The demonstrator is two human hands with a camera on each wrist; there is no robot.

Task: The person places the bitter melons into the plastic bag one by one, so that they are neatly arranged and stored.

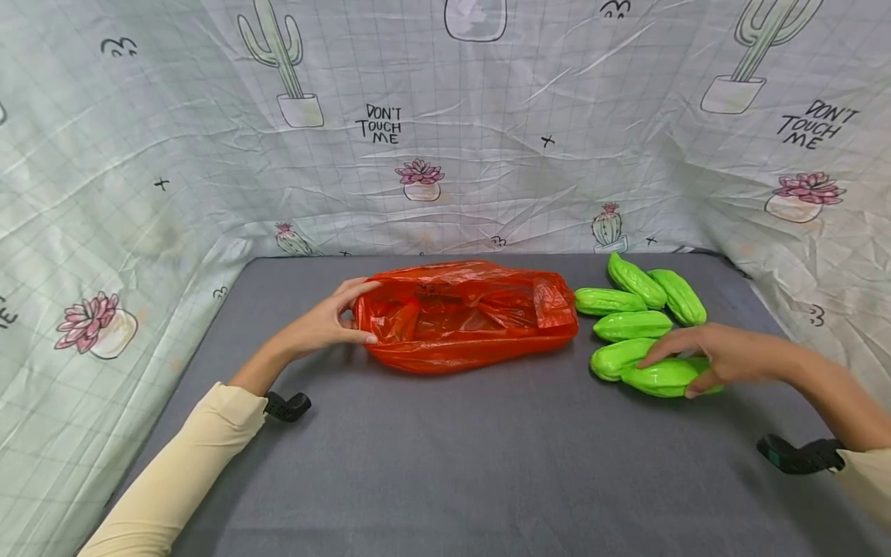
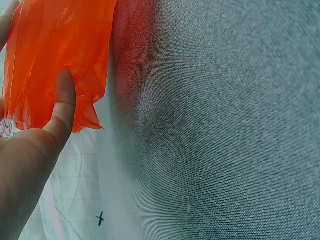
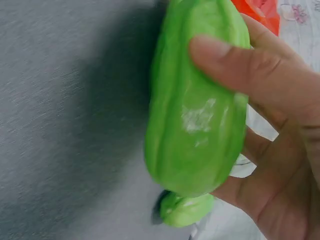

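Observation:
A red plastic bag [image 1: 466, 356] lies on its side-to-side length with its mouth spread upward. My left hand [image 1: 323, 321] holds the bag's left end, fingers at the back rim and thumb at the front. In the left wrist view the thumb [image 2: 62, 105] lies against the bag's orange-red film [image 2: 60, 45]. My right hand [image 1: 738, 356] grips a green ridged gourd-like vegetable [image 1: 661, 377], thumb on the near side and fingers beyond. The right wrist view shows this glossy gourd [image 3: 200, 120] close up. Another gourd [image 1: 612, 360] lies directly behind and left of it.
Several more green gourds [image 1: 632, 326] are grouped between the bag's right end and the back right of the grey tabletop [image 1: 445, 464]. Patterned cloth [image 1: 487, 155] hangs behind and at both sides. Black wrist devices [image 1: 797, 455] sit on both forearms.

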